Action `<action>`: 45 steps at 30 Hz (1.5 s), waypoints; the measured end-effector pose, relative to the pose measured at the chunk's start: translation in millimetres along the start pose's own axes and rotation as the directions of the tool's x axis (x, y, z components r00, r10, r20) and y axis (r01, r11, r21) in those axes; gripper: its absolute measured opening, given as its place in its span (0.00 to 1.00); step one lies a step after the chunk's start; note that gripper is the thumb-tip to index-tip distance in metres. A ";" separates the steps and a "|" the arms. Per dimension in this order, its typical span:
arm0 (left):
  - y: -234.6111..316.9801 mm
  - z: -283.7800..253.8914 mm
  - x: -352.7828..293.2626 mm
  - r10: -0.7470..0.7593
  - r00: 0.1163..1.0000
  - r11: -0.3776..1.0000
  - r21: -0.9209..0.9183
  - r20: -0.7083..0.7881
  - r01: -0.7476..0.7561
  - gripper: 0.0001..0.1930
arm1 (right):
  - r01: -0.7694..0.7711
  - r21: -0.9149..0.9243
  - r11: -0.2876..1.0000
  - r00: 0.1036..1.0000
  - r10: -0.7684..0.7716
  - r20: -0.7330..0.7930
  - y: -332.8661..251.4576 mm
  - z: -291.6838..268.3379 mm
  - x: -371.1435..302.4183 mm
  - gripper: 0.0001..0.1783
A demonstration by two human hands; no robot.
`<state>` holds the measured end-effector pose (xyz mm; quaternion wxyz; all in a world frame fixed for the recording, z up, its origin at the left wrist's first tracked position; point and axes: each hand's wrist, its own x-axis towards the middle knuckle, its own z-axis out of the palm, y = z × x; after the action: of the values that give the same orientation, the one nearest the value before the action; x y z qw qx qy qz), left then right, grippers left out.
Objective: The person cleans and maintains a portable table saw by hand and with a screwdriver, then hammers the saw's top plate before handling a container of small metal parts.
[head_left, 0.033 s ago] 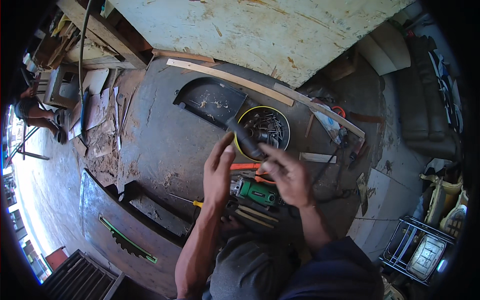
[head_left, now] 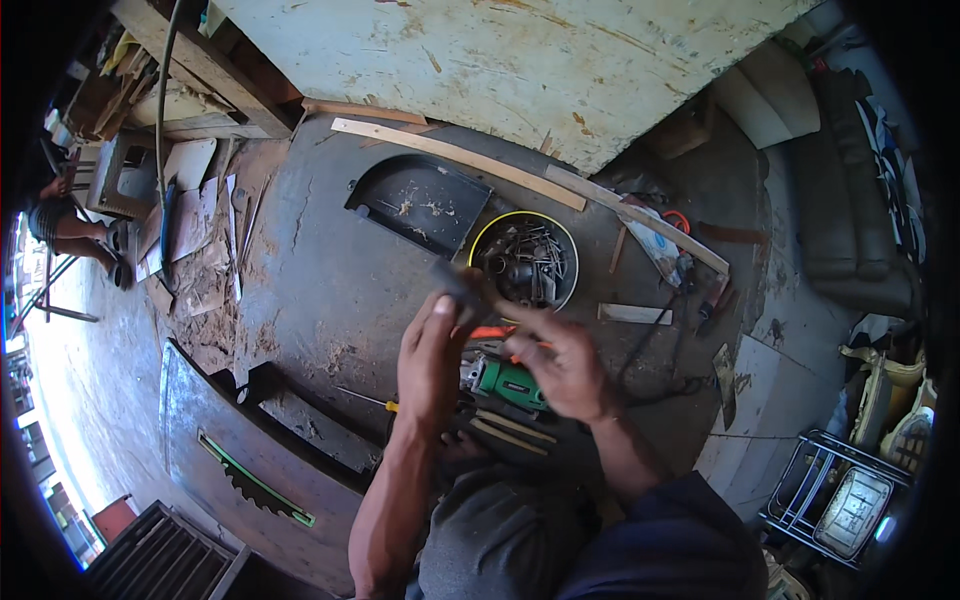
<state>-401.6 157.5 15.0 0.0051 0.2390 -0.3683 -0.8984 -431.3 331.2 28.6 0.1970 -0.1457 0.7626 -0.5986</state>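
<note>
A dark, short rod-like piece [head_left: 458,288], blurred by motion, is in my left hand [head_left: 428,365], whose thumb lies along it. Its exact kind cannot be made out. My right hand [head_left: 568,370] is just to the right, with index finger stretched toward the piece and thumb apart; its fingertips are smeared, so contact is unclear. Beyond the hands stands a round tub [head_left: 470,248] with a yellow rim, full of nails and metal bits [head_left: 545,255]. Below the hands lie a green power tool [head_left: 515,384] and an orange-handled tool [head_left: 490,332], both partly hidden.
A black dustpan-like tray [head_left: 455,195] holds shavings. Long wood strips [head_left: 460,158] lie beyond it. A yellow-handled screwdriver [head_left: 391,405] is left of my wrist. A toothed blade [head_left: 255,485] rests on a panel at lower left. Another person [head_left: 80,230] is at far left.
The dark piece has moved left and slightly nearer, along with my left hand. My right hand has shifted slightly left and nearer; its fingers no longer clearly hold the piece's end.
</note>
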 end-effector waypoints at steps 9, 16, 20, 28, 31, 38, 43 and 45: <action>13.8 -41.3 -51.0 0.032 0.968 0.996 0.087 -0.248 -0.011 0.18 | 0.188 -0.778 0.600 0.897 -0.427 -0.112 47.3 -14.0 92.4 0.11; 11.1 -59.5 -66.4 -0.022 0.962 0.997 0.062 -0.273 0.041 0.18 | -0.003 0.118 0.993 0.822 0.070 -0.566 61.1 -61.3 71.6 0.09; 10.0 -67.4 -62.4 -0.060 0.946 0.996 0.050 -0.318 0.080 0.18 | 0.058 0.420 0.906 0.801 0.209 -0.561 51.1 -78.7 58.0 0.11; 10.6 -61.4 -60.4 -0.063 0.962 0.993 0.084 -0.265 0.088 0.18 | 0.040 0.450 0.892 0.855 0.202 -0.477 50.2 -73.8 56.0 0.13; 9.3 -68.3 -65.1 -0.071 0.954 0.994 0.059 -0.290 0.092 0.18 | -0.176 0.225 0.958 0.905 0.247 -0.345 46.3 -66.0 57.8 0.15; 7.1 -83.8 -72.1 -0.096 0.945 0.993 0.042 -0.313 0.114 0.17 | -0.060 -0.633 0.772 0.887 -0.249 -0.388 121.7 -111.8 125.5 0.11; 9.9 -82.7 -74.5 -0.094 0.940 0.992 0.046 -0.328 0.115 0.17 | -0.048 -0.786 0.617 0.936 -0.247 -0.252 193.4 -122.4 163.1 0.13; 13.2 -80.0 -78.3 -0.087 0.941 0.993 0.044 -0.328 0.107 0.18 | 0.079 -0.776 0.626 0.940 -0.307 -0.151 211.9 -131.4 159.1 0.14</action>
<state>-299.9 109.7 7.9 0.0142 0.4018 -0.3776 -0.8341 -630.8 421.7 -170.1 -0.0537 -0.2136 0.9414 -0.2555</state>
